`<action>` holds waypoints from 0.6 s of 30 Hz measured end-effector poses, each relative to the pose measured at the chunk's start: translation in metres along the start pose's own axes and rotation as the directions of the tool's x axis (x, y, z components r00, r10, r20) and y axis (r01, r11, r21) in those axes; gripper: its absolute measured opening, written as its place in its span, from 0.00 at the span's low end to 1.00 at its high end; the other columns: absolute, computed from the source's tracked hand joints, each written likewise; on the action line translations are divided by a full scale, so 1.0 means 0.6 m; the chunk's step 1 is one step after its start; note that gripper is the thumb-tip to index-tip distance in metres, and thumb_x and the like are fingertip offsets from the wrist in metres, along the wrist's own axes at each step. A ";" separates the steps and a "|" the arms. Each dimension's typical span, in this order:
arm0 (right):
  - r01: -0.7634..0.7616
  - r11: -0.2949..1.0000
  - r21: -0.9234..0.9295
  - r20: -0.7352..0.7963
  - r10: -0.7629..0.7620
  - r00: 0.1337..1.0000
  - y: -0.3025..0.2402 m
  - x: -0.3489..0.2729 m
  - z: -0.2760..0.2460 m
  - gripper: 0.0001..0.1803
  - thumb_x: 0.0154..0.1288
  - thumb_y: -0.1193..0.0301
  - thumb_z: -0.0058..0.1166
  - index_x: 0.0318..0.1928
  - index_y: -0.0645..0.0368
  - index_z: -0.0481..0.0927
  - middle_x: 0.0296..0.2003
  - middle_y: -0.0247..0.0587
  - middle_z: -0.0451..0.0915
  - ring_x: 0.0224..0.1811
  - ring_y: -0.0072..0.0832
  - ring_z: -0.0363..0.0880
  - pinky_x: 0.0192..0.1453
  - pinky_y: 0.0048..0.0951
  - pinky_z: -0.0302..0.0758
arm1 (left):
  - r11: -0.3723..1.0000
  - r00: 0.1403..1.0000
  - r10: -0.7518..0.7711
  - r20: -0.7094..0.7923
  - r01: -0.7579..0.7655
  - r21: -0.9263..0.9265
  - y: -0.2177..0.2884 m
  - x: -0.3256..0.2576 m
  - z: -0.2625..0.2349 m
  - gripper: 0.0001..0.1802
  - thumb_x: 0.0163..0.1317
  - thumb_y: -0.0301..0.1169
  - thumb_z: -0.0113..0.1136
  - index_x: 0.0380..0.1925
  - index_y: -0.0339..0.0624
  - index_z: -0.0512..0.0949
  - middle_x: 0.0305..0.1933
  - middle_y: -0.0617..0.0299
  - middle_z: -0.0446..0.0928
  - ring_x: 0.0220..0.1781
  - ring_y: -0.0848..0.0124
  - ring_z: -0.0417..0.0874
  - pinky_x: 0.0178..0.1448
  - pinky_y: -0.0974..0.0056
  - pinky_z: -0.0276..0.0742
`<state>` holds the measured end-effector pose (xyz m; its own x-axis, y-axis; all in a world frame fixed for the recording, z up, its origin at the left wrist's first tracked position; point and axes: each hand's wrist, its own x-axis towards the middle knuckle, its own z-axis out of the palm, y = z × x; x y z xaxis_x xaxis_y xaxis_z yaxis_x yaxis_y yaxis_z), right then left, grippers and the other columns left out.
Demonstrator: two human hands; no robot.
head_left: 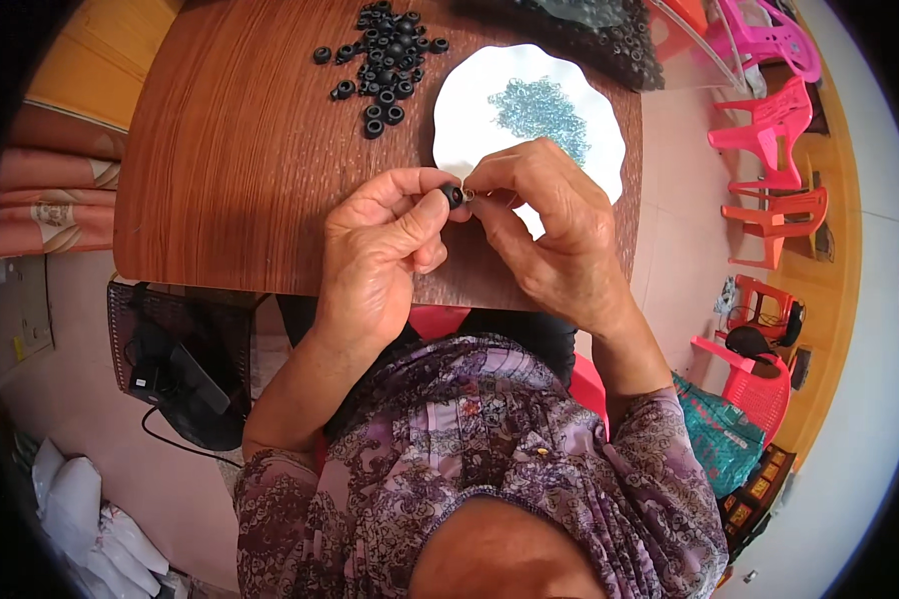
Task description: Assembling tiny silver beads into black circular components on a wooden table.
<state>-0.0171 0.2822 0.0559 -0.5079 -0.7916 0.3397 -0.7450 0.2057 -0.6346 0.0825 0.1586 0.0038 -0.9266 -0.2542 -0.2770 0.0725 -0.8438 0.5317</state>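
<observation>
Over the near edge of the wooden table (230,180), my left hand (372,255) is closed, pinching a small round black plastic piece (451,195) between thumb and forefinger. My right hand (559,225) meets it from the right, thumb and forefinger closed on a tiny shiny metal ring (468,196). The ring is at the side of the black piece; whether it is inside cannot be made out. Just beyond my right hand lies a white scallop-edged plate (459,95) with a heap of small metal rings (541,115) on it.
A loose pile of similar black pieces (385,70) lies at the table's far side. A clear plastic bag (614,45) of dark parts sits at the far right. Pink and red chairs (774,120) line the right wall. A dark woven chair (185,339) with a black bag stands left.
</observation>
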 end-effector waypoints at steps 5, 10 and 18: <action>-0.049 0.997 0.059 0.017 0.048 0.999 -0.005 0.001 -0.005 0.10 0.48 0.86 0.58 0.33 0.65 0.79 0.31 0.39 0.78 0.34 0.27 0.77 0.35 0.23 0.74 | 1.000 1.000 0.015 0.005 -0.015 -0.009 -0.007 -0.002 -0.001 0.08 0.62 0.23 0.56 0.41 0.32 0.75 0.33 0.62 0.76 0.22 0.84 0.62 0.25 0.78 0.57; -0.041 0.995 0.095 -0.009 0.042 0.999 -0.003 0.000 -0.005 0.09 0.46 0.86 0.60 0.30 0.64 0.80 0.29 0.38 0.78 0.33 0.25 0.77 0.36 0.23 0.74 | 0.999 0.999 0.032 -0.025 -0.032 0.013 -0.008 -0.004 0.003 0.08 0.61 0.23 0.57 0.40 0.31 0.75 0.32 0.64 0.75 0.22 0.84 0.63 0.25 0.78 0.57; -0.037 0.999 0.030 -0.081 0.040 0.996 -0.009 -0.005 0.005 0.10 0.44 0.85 0.61 0.31 0.64 0.81 0.29 0.38 0.78 0.32 0.27 0.76 0.35 0.24 0.73 | 0.999 1.000 0.004 -0.010 -0.004 -0.040 -0.010 -0.007 0.005 0.08 0.62 0.24 0.56 0.39 0.31 0.76 0.32 0.64 0.75 0.22 0.83 0.63 0.25 0.77 0.57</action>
<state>-0.0101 0.2815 0.0561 -0.5705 -0.7336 0.3694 -0.7120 0.2176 -0.6676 0.0850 0.1661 0.0043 -0.9228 -0.2617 -0.2828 0.0908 -0.8610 0.5004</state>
